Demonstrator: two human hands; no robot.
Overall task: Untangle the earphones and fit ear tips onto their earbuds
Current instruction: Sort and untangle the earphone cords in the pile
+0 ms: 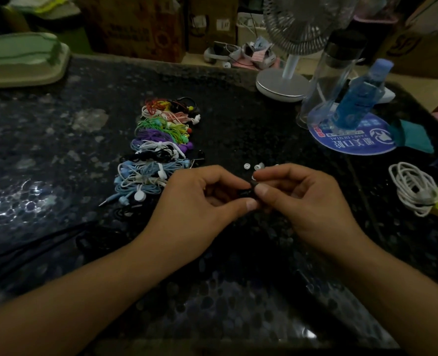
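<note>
Both hands meet over the dark speckled counter (58,140), just in front of the row of coiled earphones (158,150). The left hand (207,201) has its fingers curled and pinches a small black earbud (246,192) between thumb and forefinger. The right hand (297,194) is also curled, and its thumb and forefinger press on the same earbud from the other side; whether it also holds an ear tip I cannot tell, because the fingers hide it. A few loose white ear tips (253,167) lie on the counter just behind the right hand's fingers. In my judgement the main risk is that the tip slips off the nozzle while it is pushed on, and then rolls away among the dark pebbles of the surface. The light is low, so a wrong alignment is easy. The earbud's long axis seems to run left to right between the two hands, but its pointing end is covered.
</note>
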